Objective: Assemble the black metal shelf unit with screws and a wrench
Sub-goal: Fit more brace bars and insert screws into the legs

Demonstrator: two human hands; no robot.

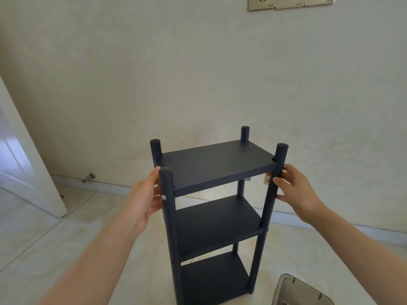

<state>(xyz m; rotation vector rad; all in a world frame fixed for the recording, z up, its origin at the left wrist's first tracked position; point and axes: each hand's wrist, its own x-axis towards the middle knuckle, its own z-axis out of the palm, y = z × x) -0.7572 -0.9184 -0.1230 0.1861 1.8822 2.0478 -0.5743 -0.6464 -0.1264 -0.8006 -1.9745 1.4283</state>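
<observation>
Left hand point(144, 201), right hand point(296, 190) hold shelf unit point(217, 165) on tiled floor point(77, 234) (wall point(198, 73) behind).

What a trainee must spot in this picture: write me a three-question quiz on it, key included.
1. True or false: the shelf unit lies on its side on the floor.
2. How many shelves does it show? A two, B three, C five.
3. Fill in: beside the left hand, a silver ___ head sits in the near left post.
Key: 1 false, it stands upright, held by the left hand and the right hand. 2 B. 3 screw.
</observation>
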